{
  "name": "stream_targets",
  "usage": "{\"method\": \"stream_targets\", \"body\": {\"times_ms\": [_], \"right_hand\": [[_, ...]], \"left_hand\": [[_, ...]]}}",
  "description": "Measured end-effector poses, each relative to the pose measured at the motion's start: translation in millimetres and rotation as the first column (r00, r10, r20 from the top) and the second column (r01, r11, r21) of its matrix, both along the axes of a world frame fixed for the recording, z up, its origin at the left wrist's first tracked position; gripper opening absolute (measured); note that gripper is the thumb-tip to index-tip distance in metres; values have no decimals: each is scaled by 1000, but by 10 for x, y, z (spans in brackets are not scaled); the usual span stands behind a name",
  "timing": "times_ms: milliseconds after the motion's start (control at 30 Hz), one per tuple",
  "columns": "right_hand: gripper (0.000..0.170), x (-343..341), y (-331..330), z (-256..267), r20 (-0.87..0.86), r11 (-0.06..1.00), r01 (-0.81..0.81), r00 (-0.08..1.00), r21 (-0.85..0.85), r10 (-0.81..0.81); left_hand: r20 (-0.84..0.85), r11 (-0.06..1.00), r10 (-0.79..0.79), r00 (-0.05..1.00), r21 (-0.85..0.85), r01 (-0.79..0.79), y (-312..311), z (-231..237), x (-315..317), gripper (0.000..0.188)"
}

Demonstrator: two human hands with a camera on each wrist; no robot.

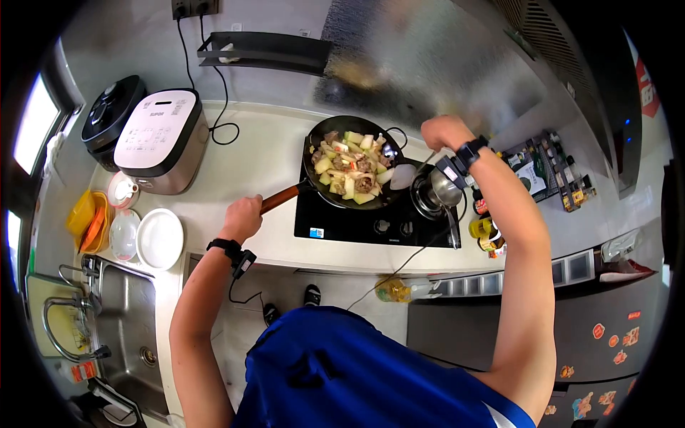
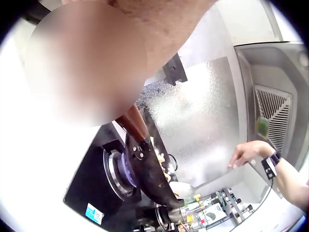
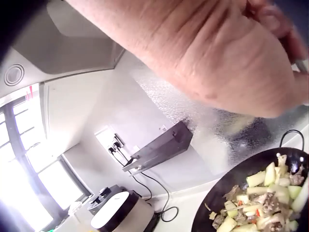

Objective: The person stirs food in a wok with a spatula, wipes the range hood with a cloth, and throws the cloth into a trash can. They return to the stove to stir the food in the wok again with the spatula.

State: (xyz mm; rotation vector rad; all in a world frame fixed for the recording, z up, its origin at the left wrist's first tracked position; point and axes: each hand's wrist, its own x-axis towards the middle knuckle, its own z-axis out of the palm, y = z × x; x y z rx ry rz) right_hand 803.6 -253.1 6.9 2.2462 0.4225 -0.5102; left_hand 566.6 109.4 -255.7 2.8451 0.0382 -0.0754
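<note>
Left hand (image 1: pixel 244 217): you gripped the smooth brown handle (image 1: pixel 280 199); a slack hold could have let the pan twist.
Pan (image 1: pixel 342 124): round, black, on the glossy hob (image 1: pixel 342 227).
Food (image 1: pixel 346 162): chunky, moist-looking pieces inside; a hasty push could have spilled some.
Spatula (image 1: pixel 402 176): pale, rounded.
Right hand (image 1: pixel 447 133): you held the spatula's slender shaft.
</note>
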Motion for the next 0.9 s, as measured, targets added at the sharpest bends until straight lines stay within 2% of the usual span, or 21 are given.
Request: {"method": "stream_targets", "body": {"times_ms": [33,167,200,267,400,467,500,633,767,800,900], "right_hand": [[28,30,26,-29,-3,999,46,999,-7,-46],[25,65,-119,-370,157,974,-71,987,216,37],[27,129,-146,-487,131,972,-23,991,233,-8],[28,85,-213,-651,191,909,-17,979,416,-70],[23,-14,-324,-853,252,880,-56,965,472,-74],[26,-155,-414,-902,267,853,-85,962,515,-65],[32,-178,-516,-1021,325,830,-163,945,534,-24],[31,-331,-773,-1211,435,787,-381,886,485,161],[29,-493,-1028,-945,545,746,-568,770,347,332],[30,-538,-1049,-788,538,761,-573,762,304,360],[30,-440,-1097,-529,494,810,-491,816,320,300]], "left_hand": [[-2,1000,-2,1000,2,2,-6,4,-14,19],[6,1000,-2,1000,-2,2,-12,24,-12,19],[6,1000,2,1000,-8,-2,-11,22,-15,19],[1,1000,11,1000,-3,-11,-22,55,-23,18],[-1,1000,12,1000,9,-12,-23,42,-18,19],[-3,1000,4,1000,14,-4,-16,28,-10,19],[-7,1000,1,1000,14,-1,-13,16,-7,19],[-22,1000,14,1000,13,-13,-17,32,-12,19],[-16,1000,23,1000,2,-23,-16,-18,3,19],[-20,1000,26,999,-7,-26,-21,5,3,19],[-12,999,37,999,-22,-37,-39,83,-32,18]]}}
